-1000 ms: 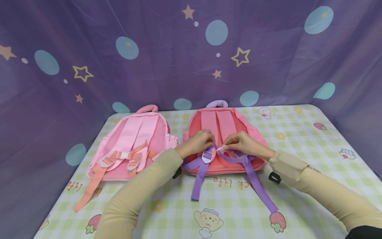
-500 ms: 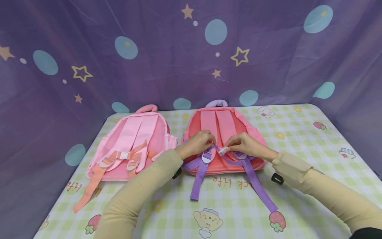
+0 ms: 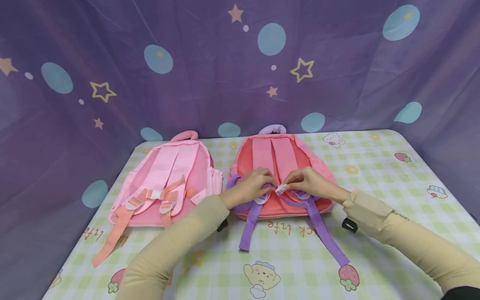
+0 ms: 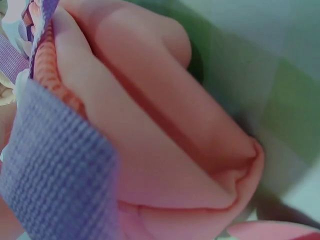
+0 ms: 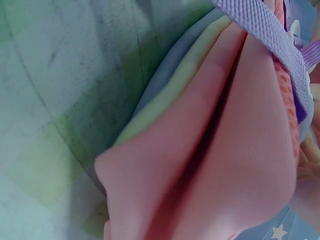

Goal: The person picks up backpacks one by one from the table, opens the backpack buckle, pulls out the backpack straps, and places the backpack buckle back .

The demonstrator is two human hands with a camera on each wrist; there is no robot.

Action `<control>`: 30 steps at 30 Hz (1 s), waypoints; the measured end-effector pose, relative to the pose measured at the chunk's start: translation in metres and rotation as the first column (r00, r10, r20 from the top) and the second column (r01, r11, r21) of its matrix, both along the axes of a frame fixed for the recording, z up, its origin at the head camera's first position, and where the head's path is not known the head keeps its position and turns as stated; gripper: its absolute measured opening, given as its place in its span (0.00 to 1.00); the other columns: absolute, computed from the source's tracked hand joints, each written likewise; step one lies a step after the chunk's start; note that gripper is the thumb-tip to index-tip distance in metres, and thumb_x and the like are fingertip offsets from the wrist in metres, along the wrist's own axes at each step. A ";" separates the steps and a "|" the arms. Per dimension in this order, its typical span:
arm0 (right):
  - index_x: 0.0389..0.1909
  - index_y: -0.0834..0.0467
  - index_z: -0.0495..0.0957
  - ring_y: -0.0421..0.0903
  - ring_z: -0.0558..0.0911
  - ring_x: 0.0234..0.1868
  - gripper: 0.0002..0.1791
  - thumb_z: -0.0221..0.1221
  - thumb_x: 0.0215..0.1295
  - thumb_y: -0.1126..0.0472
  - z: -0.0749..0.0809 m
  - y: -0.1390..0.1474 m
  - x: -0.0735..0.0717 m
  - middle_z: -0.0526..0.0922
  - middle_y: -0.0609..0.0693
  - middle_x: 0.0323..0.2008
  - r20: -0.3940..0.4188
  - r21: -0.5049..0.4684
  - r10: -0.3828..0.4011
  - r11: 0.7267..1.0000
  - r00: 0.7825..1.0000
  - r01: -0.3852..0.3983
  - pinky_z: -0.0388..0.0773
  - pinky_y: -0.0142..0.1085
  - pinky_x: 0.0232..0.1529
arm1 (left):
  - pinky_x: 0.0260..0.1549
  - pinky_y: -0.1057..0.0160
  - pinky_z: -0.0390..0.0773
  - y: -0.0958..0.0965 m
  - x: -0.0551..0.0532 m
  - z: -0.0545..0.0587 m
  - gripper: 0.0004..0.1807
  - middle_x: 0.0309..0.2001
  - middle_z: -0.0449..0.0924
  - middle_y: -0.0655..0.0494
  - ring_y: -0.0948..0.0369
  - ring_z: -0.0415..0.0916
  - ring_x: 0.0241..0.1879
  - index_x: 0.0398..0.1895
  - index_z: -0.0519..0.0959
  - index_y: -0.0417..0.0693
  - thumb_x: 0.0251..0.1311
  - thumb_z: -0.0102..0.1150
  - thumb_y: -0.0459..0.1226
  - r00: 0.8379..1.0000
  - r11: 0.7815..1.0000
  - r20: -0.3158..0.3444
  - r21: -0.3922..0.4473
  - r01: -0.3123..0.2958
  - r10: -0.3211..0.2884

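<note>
A coral-pink backpack [image 3: 263, 150] lies on the table with its shoulder-strap side up and its handle away from me. Over its lower part, my right hand [image 3: 310, 182] pinches a small white buckle [image 3: 280, 189] on a purple strap. My left hand [image 3: 252, 187] grips a purple strap close to the buckle's left side; its fingers hide whatever end piece is there. Two loose purple strap tails [image 3: 250, 233] hang toward me. In the left wrist view, purple webbing [image 4: 60, 165] crosses the bag's side. The right wrist view shows the other side pocket [image 5: 225, 150] and more webbing.
To the left lies a lighter pink backpack [image 3: 183, 160], its orange straps joined by a white buckle [image 3: 155, 194]. Green checked cloth [image 3: 393, 200] covers the table. A purple curtain [image 3: 210, 83] with stars hangs behind.
My left hand has shifted slightly right and down, closer to the white buckle, covering the left strap adjuster. The right hand has barely moved, staying on the buckle.
</note>
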State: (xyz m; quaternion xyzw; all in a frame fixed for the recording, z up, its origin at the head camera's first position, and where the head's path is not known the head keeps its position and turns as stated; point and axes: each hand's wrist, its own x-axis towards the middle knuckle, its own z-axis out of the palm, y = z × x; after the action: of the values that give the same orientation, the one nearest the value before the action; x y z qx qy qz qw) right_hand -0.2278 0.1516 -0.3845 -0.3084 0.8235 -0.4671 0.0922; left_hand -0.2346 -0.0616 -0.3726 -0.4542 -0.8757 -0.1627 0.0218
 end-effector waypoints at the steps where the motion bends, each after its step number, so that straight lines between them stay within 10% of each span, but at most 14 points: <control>1: 0.33 0.63 0.80 0.38 0.78 0.32 0.05 0.58 0.55 0.69 0.000 0.000 0.000 0.82 0.52 0.31 -0.002 0.001 -0.001 1.000 1.000 0.001 0.74 0.27 0.32 | 0.41 0.67 0.69 0.000 0.000 0.000 0.06 0.35 0.75 0.57 0.62 0.70 0.39 0.34 0.81 0.49 0.54 0.58 0.35 1.000 1.000 0.004 -0.001 0.002 -0.002; 30: 0.34 0.66 0.80 0.35 0.77 0.33 0.07 0.58 0.54 0.70 0.001 0.010 0.006 0.82 0.54 0.33 -0.025 0.017 -0.010 1.000 1.000 0.010 0.75 0.28 0.34 | 0.40 0.68 0.70 0.006 0.000 -0.003 0.06 0.34 0.78 0.56 0.62 0.71 0.38 0.34 0.81 0.45 0.55 0.56 0.33 0.995 0.995 0.048 0.055 -0.085 0.083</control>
State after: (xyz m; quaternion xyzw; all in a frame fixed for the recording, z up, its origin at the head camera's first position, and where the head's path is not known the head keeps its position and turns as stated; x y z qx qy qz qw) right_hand -0.2218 0.1617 -0.3837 -0.3091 0.8302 -0.4565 0.0824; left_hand -0.2351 -0.0559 -0.3751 -0.4122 -0.8893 -0.1969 0.0216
